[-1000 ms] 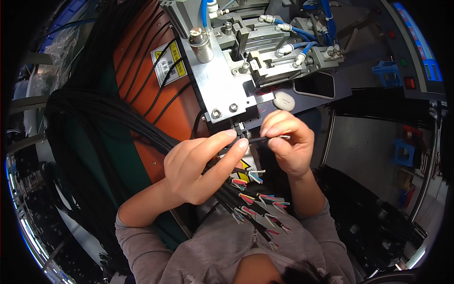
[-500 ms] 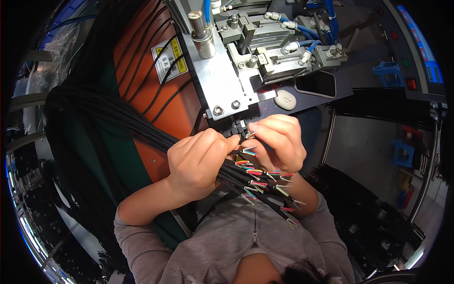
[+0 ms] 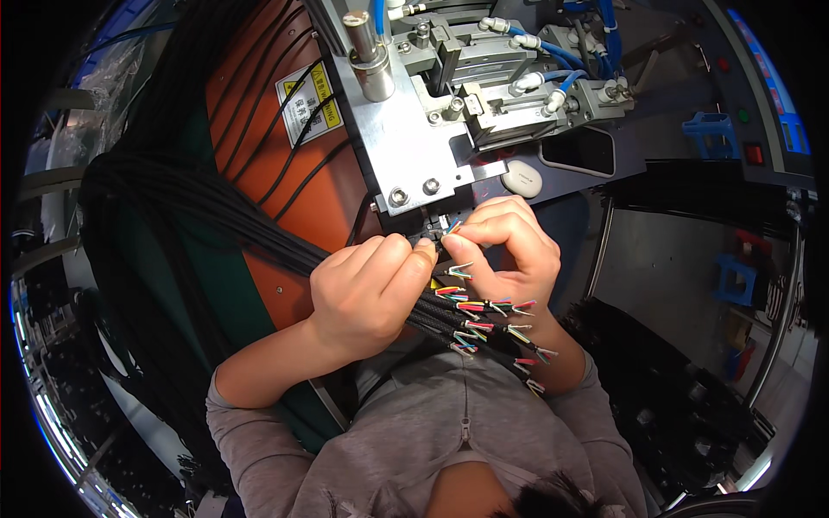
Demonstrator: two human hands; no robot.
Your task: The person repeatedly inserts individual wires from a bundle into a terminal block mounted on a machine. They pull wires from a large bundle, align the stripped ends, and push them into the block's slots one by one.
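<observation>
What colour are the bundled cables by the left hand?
The cables are black on the outside, best seen in the head view.

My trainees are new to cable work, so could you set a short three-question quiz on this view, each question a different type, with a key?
1. Multiple choice: what is at the fingertips of the person's right hand?
A) a screwdriver
B) coloured wires
C) a paper label

2. True or false: the dark-screened phone lies to the right of the pale oval case.

3. Fill the gap: seen from above, the bundle of black cables passes under the person's ____.

Key:
1. B
2. True
3. left hand
</observation>
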